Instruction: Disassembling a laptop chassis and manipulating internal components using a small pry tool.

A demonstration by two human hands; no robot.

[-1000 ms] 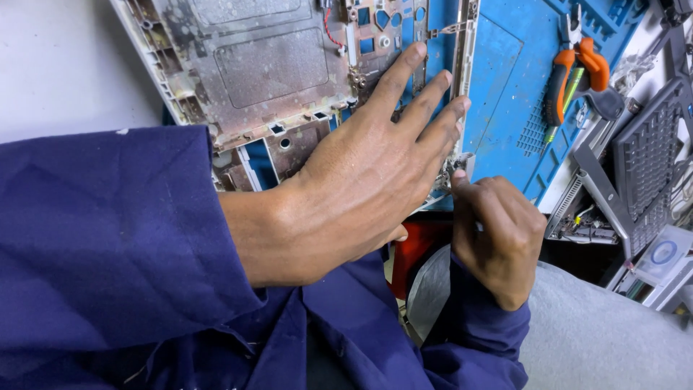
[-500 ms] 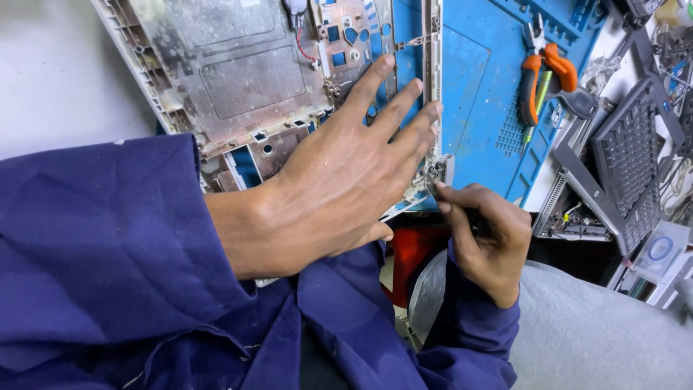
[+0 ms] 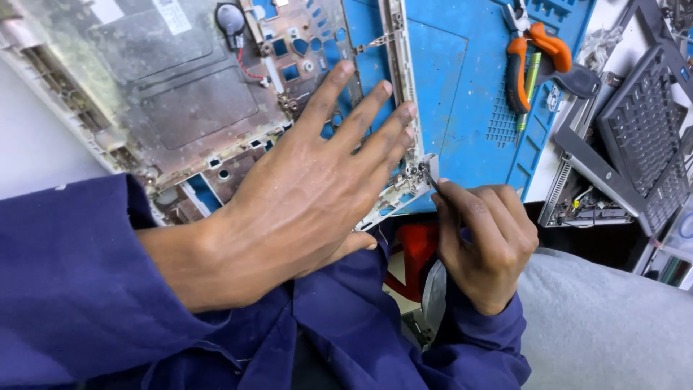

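1. Nearest the camera, dark blue sleeves (image 3: 108,289) and a grey-clad knee (image 3: 606,325) are seen; a red object (image 3: 415,253) below the tabletop edge is mostly covered and cannot be identified.
2. The right hand (image 3: 484,245) is closed in a pinching grip around a thin dark screwdriver (image 3: 431,182), whose tip is set at the near corner of the laptop base. Most of the tool's shaft and handle is hidden inside the fist.
3. The left hand (image 3: 317,195) is laid flat and open on the stripped white plastic laptop base with its grey metal shielding plate (image 3: 180,94); nothing is grasped, and the fingers are spread toward the corner being worked.
4. Compared with 0.5 and 1.0 s ago, the hands are held in almost the same pose: left pressing down, right at the same corner. Only the view has shifted slightly. It is judged that 1 fastener at that corner is still being worked, with the base steadied.
5. The screw itself cannot be made out; it is too small and partly covered by the fingertips.
6. The base lies on a blue rubber repair mat (image 3: 462,94) on the tabletop, its far and left edges cut off by the frame.
7. Farther off, orange-handled pliers (image 3: 527,58) rest on the mat, and a detached dark keyboard panel (image 3: 642,130) lies to the right, partly out of view.
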